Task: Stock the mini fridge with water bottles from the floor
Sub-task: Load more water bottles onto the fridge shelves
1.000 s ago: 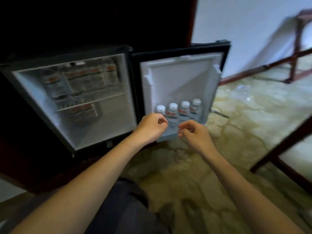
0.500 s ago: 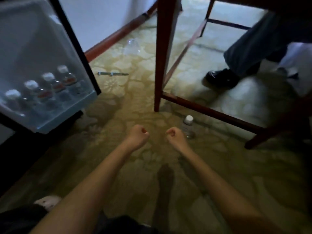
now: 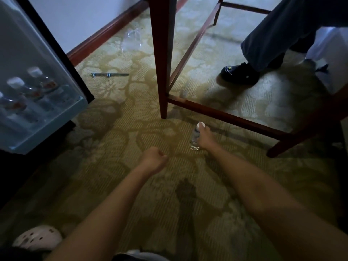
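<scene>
Right hand (image 3: pixel 206 138) gripping upright water bottle (image 3: pixel 196 135), label unreadable

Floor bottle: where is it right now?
Head view, centre-right: the bottle stands on the carpet just before the wooden leg, the right hand around it.

The carpet (image 3: pixel 116 166) is olive-gold with a pale cream floral pattern. On it, the reddish-brown wooden frame (image 3: pixel 162 59) stands beside a clear water bottle (image 3: pixel 195 136) with a white cap, and left of the frame the fridge door (image 3: pixel 47 127) is pale blue-white edged in black. Right of the frame are a black shoe (image 3: pixel 239 74) and blue-grey trouser leg (image 3: pixel 273 38).
</scene>
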A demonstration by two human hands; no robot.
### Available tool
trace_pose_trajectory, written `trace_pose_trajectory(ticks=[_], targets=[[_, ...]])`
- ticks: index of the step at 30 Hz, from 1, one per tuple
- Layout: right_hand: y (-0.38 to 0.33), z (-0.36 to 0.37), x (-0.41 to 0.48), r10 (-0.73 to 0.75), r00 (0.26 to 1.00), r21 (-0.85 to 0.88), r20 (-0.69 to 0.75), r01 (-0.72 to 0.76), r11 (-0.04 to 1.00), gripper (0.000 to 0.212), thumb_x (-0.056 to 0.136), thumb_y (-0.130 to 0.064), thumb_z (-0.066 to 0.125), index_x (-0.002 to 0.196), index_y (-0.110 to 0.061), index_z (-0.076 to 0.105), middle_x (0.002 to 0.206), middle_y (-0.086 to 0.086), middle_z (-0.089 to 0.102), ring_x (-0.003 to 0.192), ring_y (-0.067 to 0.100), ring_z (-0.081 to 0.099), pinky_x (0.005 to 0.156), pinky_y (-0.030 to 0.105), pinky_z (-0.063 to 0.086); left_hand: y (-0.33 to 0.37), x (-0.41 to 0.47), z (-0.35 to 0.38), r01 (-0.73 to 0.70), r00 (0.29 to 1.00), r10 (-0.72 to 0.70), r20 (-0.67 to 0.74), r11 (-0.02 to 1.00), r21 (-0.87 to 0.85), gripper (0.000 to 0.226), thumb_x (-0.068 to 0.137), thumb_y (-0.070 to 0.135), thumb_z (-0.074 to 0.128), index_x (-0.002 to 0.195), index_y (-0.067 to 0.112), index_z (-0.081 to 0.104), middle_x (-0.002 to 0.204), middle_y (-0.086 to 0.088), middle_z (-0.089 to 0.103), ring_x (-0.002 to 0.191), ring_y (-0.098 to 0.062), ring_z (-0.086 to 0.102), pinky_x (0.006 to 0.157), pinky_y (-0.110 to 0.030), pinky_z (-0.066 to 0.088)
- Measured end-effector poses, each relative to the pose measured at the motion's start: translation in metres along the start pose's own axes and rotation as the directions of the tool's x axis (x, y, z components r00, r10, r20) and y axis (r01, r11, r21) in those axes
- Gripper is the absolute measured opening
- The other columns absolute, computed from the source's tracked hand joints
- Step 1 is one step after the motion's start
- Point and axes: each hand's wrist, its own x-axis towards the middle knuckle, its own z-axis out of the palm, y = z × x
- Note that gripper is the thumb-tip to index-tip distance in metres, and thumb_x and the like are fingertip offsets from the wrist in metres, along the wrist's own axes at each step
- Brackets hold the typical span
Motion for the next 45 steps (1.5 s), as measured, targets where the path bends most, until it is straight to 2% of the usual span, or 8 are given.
trace_pose_trajectory(ticks=[9, 14, 18, 24, 27, 30, 35, 45], targets=[[-0.007, 0.005, 0.007, -0.007, 0.996, -0.047, -0.09, 0.003, 0.999, 0.04, 0.093, -0.01, 0.044, 0.133, -0.013, 0.039, 0.141, 0.017, 0.031, 0.127, 0.038, 0.037, 0.103, 0.045, 0.035, -0.008, 0.005, 0.014, -0.029, 1.0, 0.03, 0.007, 0.998, -0.063, 0.022, 0.087, 0.008, 0.049, 0.071, 0.0, 0.063, 0.078, -0.027, 0.06, 0.076, -0.031, 0.06, 0.066, -0.03, 0.041], [0.002, 0.022, -0.013, -0.128, 0.99, -0.189, 0.064, 0.138, 0.972, 0.046, 0.09, -0.024, 0.052, 0.133, -0.02, 0.035, 0.139, 0.017, 0.041, 0.122, 0.033, 0.047, 0.102, 0.048, 0.041, -0.02, -0.001, 0.011, -0.07, 0.998, 0.07, 0.007, 0.997, -0.037, 0.023, 0.087, 0.007, 0.05, 0.092, -0.009, 0.065, 0.088, -0.026, 0.062, 0.085, -0.031, 0.061, 0.075, -0.035, 0.047], [-0.022, 0.018, -0.029, -0.094, 0.994, -0.043, -0.061, 0.092, 0.995, 0.05, 0.089, -0.022, 0.057, 0.135, -0.013, 0.038, 0.133, 0.015, 0.048, 0.122, 0.03, 0.047, 0.1, 0.041, 0.041, -0.033, -0.007, 0.007, -0.074, 0.996, 0.072, 0.042, 0.997, 0.033, 0.023, 0.088, 0.012, 0.053, 0.1, -0.003, 0.066, 0.094, -0.018, 0.064, 0.088, -0.026, 0.061, 0.079, -0.032, 0.048], [-0.095, 0.014, -0.067, -0.254, 0.967, 0.236, -0.032, 0.255, 0.938, 0.02, 0.075, -0.02, 0.07, 0.088, -0.015, 0.055, 0.097, 0.006, 0.061, 0.093, 0.021, 0.059, 0.076, 0.036, 0.054, -0.057, -0.023, -0.024, -0.041, 0.997, 0.044, 0.067, 0.998, -0.041, 0.051, 0.085, 0.012, 0.063, 0.132, 0.004, 0.045, 0.123, -0.012, 0.055, 0.106, -0.022, 0.055, 0.083, -0.024, 0.043], [-0.152, 0.016, -0.098, -0.439, 0.898, 0.287, 0.018, 0.416, 0.863, 0.023, 0.071, -0.017, 0.074, 0.08, -0.018, 0.053, 0.082, -0.004, 0.056, 0.077, 0.01, 0.055, 0.06, 0.02, 0.044, -0.078, -0.033, -0.051, -0.016, 0.999, 0.018, 0.031, 0.998, -0.065, 0.058, 0.082, 0.007, 0.065, 0.134, 0.001, 0.041, 0.13, -0.013, 0.055, 0.108, -0.021, 0.056, 0.084, -0.022, 0.048], [-0.201, 0.016, -0.116, -0.583, 0.81, 0.343, 0.054, 0.534, 0.773, 0.023, 0.069, -0.013, 0.075, 0.08, -0.017, 0.055, 0.08, -0.002, 0.058, 0.074, 0.01, 0.054, 0.063, 0.028, 0.045, -0.087, -0.044, -0.079, -0.06, 0.998, 0.055, -0.032, 0.985, -0.163, 0.047, 0.081, 0.0, 0.065, 0.126, 0.0, 0.052, 0.123, -0.009, 0.058, 0.102, -0.016, 0.054, 0.074, -0.008, 0.048], [-0.31, 0.025, -0.145, -0.79, 0.558, 0.386, 0.253, 0.691, 0.611, 0.025, 0.069, -0.01, 0.073, 0.073, -0.025, 0.054, 0.074, -0.01, 0.057, 0.068, 0.002, 0.052, 0.06, 0.018, 0.043, -0.14, -0.071, -0.159, 0.029, 0.987, -0.052, -0.153, 0.988, -0.149, 0.059, 0.071, 0.009, 0.075, 0.124, 0.015, 0.05, 0.125, -0.006, 0.057, 0.116, -0.023, 0.055, 0.1, -0.036, 0.046], [-0.475, 0.065, -0.194, -0.863, 0.326, 0.567, 0.386, 0.654, 0.501, 0.025, 0.077, -0.005, 0.069, 0.089, -0.026, 0.06, 0.088, -0.004, 0.063, 0.082, 0.007, 0.059, 0.07, 0.018, 0.048, -0.238, -0.143, -0.283, -0.037, 0.922, -0.062, -0.381, 0.969, -0.246, 0.05, 0.067, 0.018, 0.079, 0.11, 0.027, 0.056, 0.104, 0.006, 0.061, 0.096, -0.011, 0.058, 0.084, -0.026, 0.048]])
